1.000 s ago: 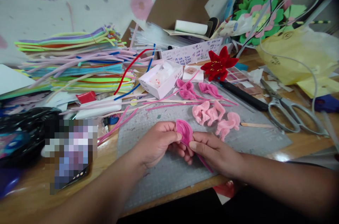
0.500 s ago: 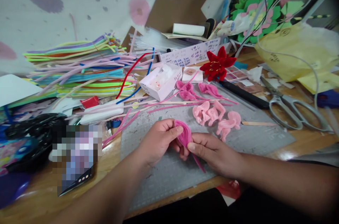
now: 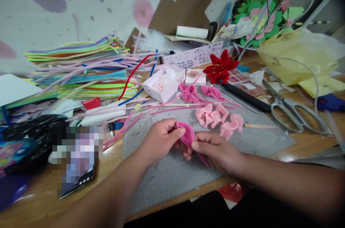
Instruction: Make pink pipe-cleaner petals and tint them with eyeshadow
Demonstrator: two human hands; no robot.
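Between my two hands is a magenta petal of bent pipe cleaners (image 3: 189, 135), held above a grey cutting mat (image 3: 156, 185). My left hand (image 3: 163, 140) pinches its upper left end between thumb and fingers. At the lower right, my right hand (image 3: 215, 150) grips the petal's base, and a thin stem sticks out below. Just beyond my hands lie curled light pink pieces (image 3: 211, 115). Farther back rest two more magenta petals (image 3: 212, 92) with long stems. A red fuzzy flower (image 3: 220, 66) sits behind them.
Large scissors (image 3: 292, 111) and a black-handled tool (image 3: 246, 98) lie to the right, near a thin wooden stick (image 3: 260, 126). A small white box (image 3: 161, 86) stands at the back. Bundled coloured pipe cleaners (image 3: 88, 66) are piled at the left, behind a black plastic bag (image 3: 29, 142).
Both hands keep their hold on the magenta petal, which has tilted very slightly. The view has shifted a little.
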